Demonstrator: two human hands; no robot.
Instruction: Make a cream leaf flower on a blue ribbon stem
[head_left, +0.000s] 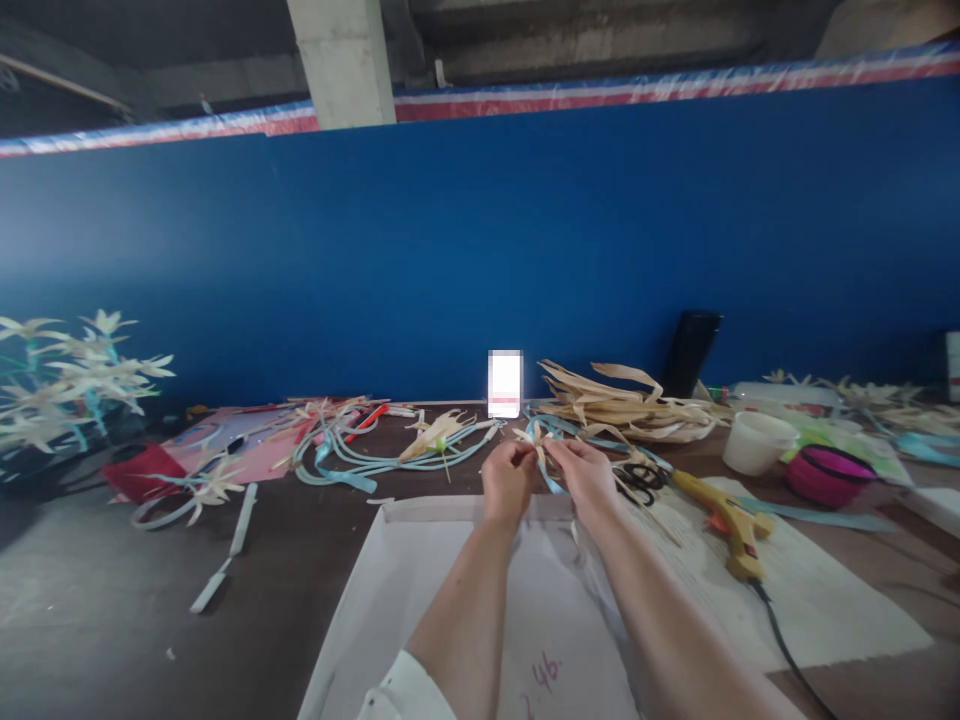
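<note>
While a pale husk flower (534, 437) sits pinched by the left hand (508, 482) at its seven o'clock and the right hand (589, 477) at its four, a white tray (409, 570) lies toward six. Dry husk strips (637, 414) rest past two, a yellow glue gun (716, 502) past three, pale-blue tubing (386, 464) at nine.

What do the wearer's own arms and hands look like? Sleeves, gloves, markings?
Left hand and right hand: ungloved. No watch or bracelet visible on either wrist. A plain whitish sleeve with small dots, perhaps buttons, shows at the left forearm; no right sleeve in view.
</note>
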